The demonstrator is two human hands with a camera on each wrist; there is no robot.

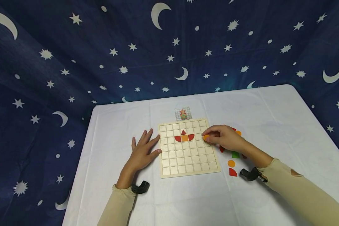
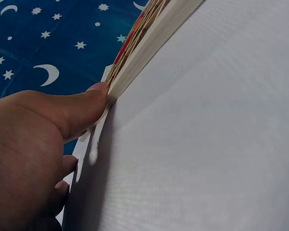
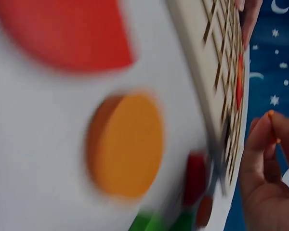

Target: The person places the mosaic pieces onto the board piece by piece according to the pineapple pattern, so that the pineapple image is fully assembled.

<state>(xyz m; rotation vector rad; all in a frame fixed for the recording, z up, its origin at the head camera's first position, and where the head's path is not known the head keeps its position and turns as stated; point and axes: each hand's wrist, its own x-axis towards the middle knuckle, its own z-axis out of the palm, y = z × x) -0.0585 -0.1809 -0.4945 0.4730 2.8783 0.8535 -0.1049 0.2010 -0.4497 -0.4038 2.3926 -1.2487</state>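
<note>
A pale wooden grid board [image 1: 190, 168] lies on the white table. Set in its upper middle are a red triangle [image 1: 183, 132], an orange square [image 1: 184, 138] and two red quarter-circles [image 1: 177, 138], one on either side of the square. My left hand [image 1: 141, 153] rests on the cloth with fingers spread, thumb and forefinger touching the board's left edge. Over the right edge of the board, my right hand [image 1: 226, 138] pinches an orange disc [image 1: 206, 137] between thumb and fingers. The right wrist view shows that disc [image 3: 271, 114] edge-on at the fingertips.
Behind the board lies a small pattern card [image 1: 183, 114]. Loose pieces lie to its right, partly under my right hand: a green piece [image 1: 235, 154], an orange disc [image 1: 231, 163], a red quarter-circle [image 1: 233, 172] and others. A starry blue curtain [image 1: 147, 78] hangs behind the table.
</note>
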